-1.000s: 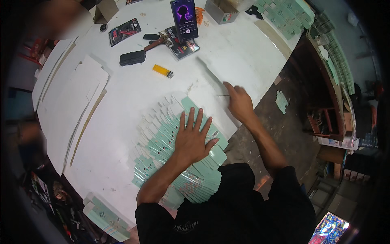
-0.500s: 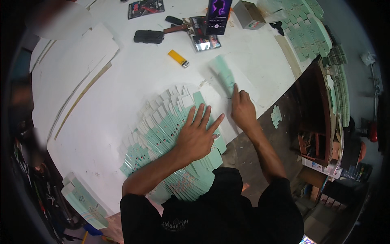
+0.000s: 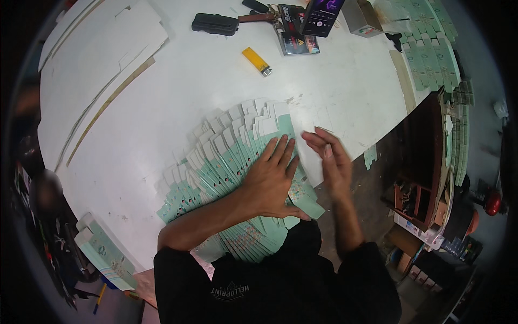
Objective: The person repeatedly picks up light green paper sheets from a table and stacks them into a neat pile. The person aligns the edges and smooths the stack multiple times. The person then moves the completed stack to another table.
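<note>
My left hand (image 3: 270, 181) lies flat with its fingers spread, pressing on the right end of a fanned stack of flat mint-green cardboard box blanks (image 3: 224, 173). White end flaps stick out along the stack's far edge, and its near edge reaches my black shirt. My right hand (image 3: 332, 159) hovers just right of the stack, slightly blurred. Its fingers are loosely bent, the thumb stands apart, and nothing shows between them.
A yellow lighter (image 3: 257, 61), a black case (image 3: 215, 24) and a propped phone (image 3: 322, 17) are at the back of the white table (image 3: 135, 129). More green blanks (image 3: 429, 59) stand far right; another bundle (image 3: 105, 254) sits near left. One blank (image 3: 370, 156) lies beyond the table's right edge.
The blurred green piece by my right fingertip has left its spot beyond the hand. My right hand has gone from pointing to loosely bent. My left thumb has spread outward. The view has shifted.
</note>
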Demonstrator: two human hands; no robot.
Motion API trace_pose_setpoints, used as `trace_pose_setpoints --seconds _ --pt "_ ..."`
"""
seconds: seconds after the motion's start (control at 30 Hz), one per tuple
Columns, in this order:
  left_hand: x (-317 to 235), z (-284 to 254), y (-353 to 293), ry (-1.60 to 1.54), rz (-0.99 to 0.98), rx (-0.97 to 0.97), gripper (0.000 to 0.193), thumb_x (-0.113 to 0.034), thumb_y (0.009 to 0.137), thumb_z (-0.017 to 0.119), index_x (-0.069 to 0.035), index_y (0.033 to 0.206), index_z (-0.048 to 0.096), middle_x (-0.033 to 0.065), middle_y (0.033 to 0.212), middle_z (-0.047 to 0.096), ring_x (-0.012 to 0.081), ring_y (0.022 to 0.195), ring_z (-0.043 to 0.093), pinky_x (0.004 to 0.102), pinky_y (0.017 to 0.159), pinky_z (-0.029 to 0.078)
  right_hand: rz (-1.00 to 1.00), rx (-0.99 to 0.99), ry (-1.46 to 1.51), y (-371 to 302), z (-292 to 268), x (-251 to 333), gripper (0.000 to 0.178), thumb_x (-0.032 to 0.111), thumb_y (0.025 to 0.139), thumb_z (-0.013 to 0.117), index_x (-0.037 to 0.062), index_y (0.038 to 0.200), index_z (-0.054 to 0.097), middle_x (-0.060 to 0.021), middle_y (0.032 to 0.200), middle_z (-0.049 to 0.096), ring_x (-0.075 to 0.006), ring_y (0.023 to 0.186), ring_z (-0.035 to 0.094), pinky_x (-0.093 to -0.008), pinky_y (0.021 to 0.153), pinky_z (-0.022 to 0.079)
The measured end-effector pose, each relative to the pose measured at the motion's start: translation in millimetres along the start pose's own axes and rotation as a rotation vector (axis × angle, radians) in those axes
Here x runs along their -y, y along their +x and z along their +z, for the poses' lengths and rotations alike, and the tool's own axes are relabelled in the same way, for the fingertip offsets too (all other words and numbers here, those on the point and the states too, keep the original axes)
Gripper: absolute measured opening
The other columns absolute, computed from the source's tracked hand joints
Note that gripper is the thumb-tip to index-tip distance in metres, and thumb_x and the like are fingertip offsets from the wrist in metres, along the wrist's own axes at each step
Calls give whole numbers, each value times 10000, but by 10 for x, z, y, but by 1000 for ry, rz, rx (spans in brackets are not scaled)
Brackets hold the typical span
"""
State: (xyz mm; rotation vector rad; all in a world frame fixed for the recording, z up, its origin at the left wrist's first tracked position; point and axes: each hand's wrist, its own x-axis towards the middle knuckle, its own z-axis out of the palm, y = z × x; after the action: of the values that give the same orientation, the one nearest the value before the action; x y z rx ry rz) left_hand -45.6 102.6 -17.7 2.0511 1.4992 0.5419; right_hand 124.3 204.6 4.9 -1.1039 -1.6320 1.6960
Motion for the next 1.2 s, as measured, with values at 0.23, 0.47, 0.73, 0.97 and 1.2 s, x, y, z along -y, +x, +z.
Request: trace_pose_setpoints --seconds 0.23,0.47,0.73,0.97,1.2 --pt "261 56 -60 -605 4 -346 526 -459 806 789 13 983 642 226 1044 678 460 1091 626 529 1100 435 -243 219 -328 -105 446 -838 1331 892 805 582 -58 1645 179 -351 1688 181 -512 1575 147 -699 1226 47" --pt "498 5 64 -583 -144 -1098 264 -200 849 779 -61 940 574 106 922 583 304 865 538 438 809 361 -322 691 -1161 39 749 -327 1327 821 729 695 -36 1633 238 -398 1664 67 -603 1547 -2 -825 1124 30" --pt "408 27 53 -516 -159 -996 228 -194 879 767 -56 963 607 104 918 614 287 862 559 434 831 377 -232 172 -391 -182 1233 -600 961 465 774 857 -40 1494 470 -271 1518 425 -438 1424 396 -611 1142 316" --pt "286 -453 -44 -256 157 -951 318 -197 856 790 -41 1106 670 129 1112 694 297 1062 627 449 956 417 -393 523 -786 68 783 -667 1048 517 774 828 -7 1568 388 -338 1612 264 -541 1478 266 -705 1174 199" --pt "-310 634 -1179 275 -785 -438 999 -655 922 628 43 1591 375 385 1670 206 572 1566 148 717 1221 94 -523 384 -1033 41 883 -471 1050 570 879 728 37 1661 275 -369 1705 45 -566 1583 -2 -786 1179 8"
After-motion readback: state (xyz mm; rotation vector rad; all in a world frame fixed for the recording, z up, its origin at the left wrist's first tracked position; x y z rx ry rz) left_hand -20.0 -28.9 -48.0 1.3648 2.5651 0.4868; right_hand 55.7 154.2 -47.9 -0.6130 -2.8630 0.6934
